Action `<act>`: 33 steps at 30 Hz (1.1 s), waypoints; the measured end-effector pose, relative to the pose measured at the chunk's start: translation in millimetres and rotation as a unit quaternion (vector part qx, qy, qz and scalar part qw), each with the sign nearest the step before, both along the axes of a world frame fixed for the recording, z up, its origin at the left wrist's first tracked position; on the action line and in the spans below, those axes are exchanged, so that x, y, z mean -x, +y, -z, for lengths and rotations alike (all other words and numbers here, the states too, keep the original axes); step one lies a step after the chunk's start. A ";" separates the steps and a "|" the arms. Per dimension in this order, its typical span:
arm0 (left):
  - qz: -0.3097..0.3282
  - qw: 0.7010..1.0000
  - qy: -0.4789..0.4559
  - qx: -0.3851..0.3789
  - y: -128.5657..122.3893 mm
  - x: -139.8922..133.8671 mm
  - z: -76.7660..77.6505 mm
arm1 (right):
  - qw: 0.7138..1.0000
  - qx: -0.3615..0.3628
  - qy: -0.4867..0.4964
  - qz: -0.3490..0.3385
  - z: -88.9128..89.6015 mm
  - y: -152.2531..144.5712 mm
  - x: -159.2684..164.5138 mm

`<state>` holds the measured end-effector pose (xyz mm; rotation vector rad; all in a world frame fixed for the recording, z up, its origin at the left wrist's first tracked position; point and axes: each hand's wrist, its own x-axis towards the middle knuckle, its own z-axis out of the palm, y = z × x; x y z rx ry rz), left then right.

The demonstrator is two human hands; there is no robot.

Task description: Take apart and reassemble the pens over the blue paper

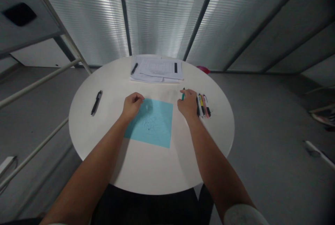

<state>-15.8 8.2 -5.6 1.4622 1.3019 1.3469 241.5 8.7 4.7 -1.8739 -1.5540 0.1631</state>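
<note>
I sit at a round white table [146, 169], both forearms reaching over it from the near edge, with a light blue sheet [157, 123] lying between my hands, its surface covered with faint handwriting. My left hand [131, 107] is at the sheet's far left corner, fingers curled in and thumb close to them, though I cannot tell whether they pinch the paper. My right hand [187, 103] is to the right of the sheet, apart from it, thumb and fingers bent around a slim green pen [183, 96] whose dark end points away from me. Just beside that hand, on its right, a row of pens [201, 103] lies side by side, yellow, pink and white barrels among them, partly hidden by my knuckles. Well off to the left, a black pen [96, 103] rests alone on the tabletop at a slant. At the far edge lies a stack of printed papers [157, 69], and on its left part sits another dark pen [134, 68], while beyond the table stands a wall with blinds [159, 15]
</note>
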 end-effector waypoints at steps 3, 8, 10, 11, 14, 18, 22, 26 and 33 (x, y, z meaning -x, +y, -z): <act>0.003 1.000 0.007 0.000 0.2 0.1 -0.3 | 0.999 0.011 -0.045 -0.003 -2.2 -1.8 -1.2; 0.002 1.000 0.019 -0.004 0.8 -0.4 0.7 | 0.987 0.068 -0.148 -0.009 -3.9 -6.8 -0.2; 0.003 1.000 0.017 -0.005 0.3 -1.0 0.7 | 0.981 0.085 -0.175 -0.011 -4.3 -8.3 -0.3; 0.005 1.000 0.015 -0.005 0.0 -1.2 0.5 | 0.979 0.088 -0.182 -0.011 -4.6 -8.7 -0.4; 0.004 1.000 0.011 -0.004 -0.6 -1.3 -0.2 | 0.982 0.066 -0.176 0.004 -4.8 -7.8 0.7; 0.004 1.000 0.007 -0.007 -0.1 -1.1 -0.7 | 0.989 -0.026 -0.135 -0.060 -2.1 -5.4 11.9; 0.008 1.000 0.002 -0.006 0.6 -1.0 1.7 | 0.969 -0.036 -0.045 -0.239 5.7 -7.3 30.4; 0.011 1.000 0.011 -0.010 0.3 -0.3 3.5 | 0.948 -0.002 -0.038 -0.317 12.1 -7.8 37.2; -0.005 1.000 -0.017 0.003 0.3 1.9 -3.2 | 0.952 -0.004 -0.051 -0.302 12.4 -4.5 33.1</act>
